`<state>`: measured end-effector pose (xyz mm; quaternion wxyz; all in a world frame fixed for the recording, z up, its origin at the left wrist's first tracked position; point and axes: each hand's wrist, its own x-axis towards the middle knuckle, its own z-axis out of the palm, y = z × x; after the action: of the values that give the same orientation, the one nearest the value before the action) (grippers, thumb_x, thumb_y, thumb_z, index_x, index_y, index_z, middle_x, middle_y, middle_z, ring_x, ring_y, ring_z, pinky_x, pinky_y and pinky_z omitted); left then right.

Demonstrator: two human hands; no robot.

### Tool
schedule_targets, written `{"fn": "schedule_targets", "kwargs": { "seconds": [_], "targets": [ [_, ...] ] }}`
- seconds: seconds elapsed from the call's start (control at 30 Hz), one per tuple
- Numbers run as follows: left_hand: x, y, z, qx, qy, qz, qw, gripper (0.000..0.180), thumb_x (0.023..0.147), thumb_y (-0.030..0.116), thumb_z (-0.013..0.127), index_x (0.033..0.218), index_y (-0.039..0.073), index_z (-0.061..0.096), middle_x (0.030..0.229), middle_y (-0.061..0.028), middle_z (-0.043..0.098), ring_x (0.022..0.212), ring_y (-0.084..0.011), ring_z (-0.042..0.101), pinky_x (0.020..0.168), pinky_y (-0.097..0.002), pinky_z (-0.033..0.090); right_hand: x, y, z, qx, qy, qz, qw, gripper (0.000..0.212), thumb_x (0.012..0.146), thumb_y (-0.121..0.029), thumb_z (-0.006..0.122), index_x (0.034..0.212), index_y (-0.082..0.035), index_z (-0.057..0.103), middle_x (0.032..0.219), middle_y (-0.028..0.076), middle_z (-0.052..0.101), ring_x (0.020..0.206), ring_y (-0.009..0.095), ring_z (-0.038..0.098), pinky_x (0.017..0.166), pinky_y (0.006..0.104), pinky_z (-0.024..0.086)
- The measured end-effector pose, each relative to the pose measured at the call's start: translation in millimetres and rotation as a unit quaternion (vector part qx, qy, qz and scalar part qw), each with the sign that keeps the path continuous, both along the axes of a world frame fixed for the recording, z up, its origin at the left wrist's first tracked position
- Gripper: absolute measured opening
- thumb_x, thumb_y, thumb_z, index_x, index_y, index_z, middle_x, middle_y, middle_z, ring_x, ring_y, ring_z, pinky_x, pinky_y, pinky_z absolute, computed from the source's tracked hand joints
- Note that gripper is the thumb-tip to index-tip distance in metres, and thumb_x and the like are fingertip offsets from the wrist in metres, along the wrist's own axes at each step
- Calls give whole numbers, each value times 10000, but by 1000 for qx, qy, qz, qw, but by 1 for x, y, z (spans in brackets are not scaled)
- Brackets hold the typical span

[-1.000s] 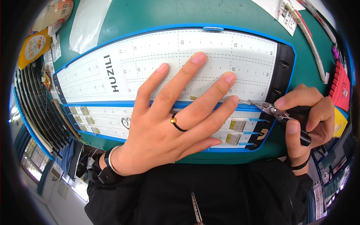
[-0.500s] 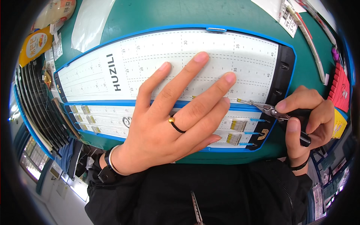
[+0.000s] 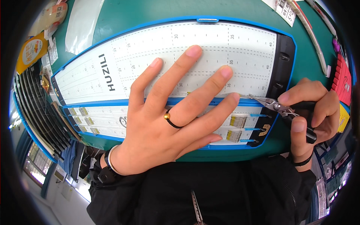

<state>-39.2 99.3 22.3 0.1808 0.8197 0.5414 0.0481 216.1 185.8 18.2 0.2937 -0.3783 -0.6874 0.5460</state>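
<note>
A hinged case with blue edges and white ruled boards lies opened on the table; its upper board (image 3: pixel 217 33) is wide, and its narrower lower board (image 3: pixel 108 131) carries thin lines with yellowish wound bundles (image 3: pixel 237 121) and blue end loops (image 3: pixel 249 129). My left hand (image 3: pixel 161 112) rests palm down across both boards, fingers spread, hiding the middle. My right hand (image 3: pixel 318 108) is closed on the black handles of small pliers (image 3: pixel 276 106). Their slim jaws point left along the hinge, just beside my left index fingertip. Whether the jaws hold a thin line, I cannot tell.
The green table (image 3: pixel 150 13) bears a clear plastic sheet (image 3: pixel 84 26) and a yellow package (image 3: pixel 33 52) at the far left. Black curved slats (image 3: pixel 28 108) stand at the left edge. Rightward lie a long white strip (image 3: pixel 313 43) and a red ribbed object (image 3: pixel 344 78).
The case has shifted slightly left and up in the picture. My left index finger has stretched right toward the plier jaws, while my right hand with the pliers has moved slightly right.
</note>
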Motion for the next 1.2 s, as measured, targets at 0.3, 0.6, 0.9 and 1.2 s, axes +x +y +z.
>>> {"fn": "schedule_targets", "kwargs": {
  "seconds": [0.3,0.6,0.9,1.2],
  "targets": [
    [0,0,0,-6,0,0,1000,533,891,632,473,1270,312,668,1466,-25,528,1398,-390,412,1143,-523,272,-1,0,3,0,-2,-3,1000,323,906,-169,676,881,-133,356,919,212,662,707,147,500,678,279,412],
    [-1,0,-1,-1,1,-3,1000,533,901,631,461,1270,306,668,1467,-26,527,1394,-393,415,1138,-525,279,-1,2,2,17,-7,12,1000,307,903,-139,665,877,-134,359,928,211,666,698,150,501,680,284,415],
    [-2,4,6,-25,-12,-4,1000,585,938,616,437,1235,163,656,1422,-61,579,1395,-410,418,1156,-520,254,0,7,-2,26,17,52,998,308,888,-100,673,884,-137,367,954,218,674,710,154,507,701,287,418],
    [-1,6,11,-44,-11,-6,999,622,939,627,427,1249,136,651,1423,-73,577,1400,-409,411,1156,-527,249,3,5,0,20,5,57,998,312,886,-87,670,877,-132,362,954,216,674,732,158,526,702,279,423]
  ]
}}
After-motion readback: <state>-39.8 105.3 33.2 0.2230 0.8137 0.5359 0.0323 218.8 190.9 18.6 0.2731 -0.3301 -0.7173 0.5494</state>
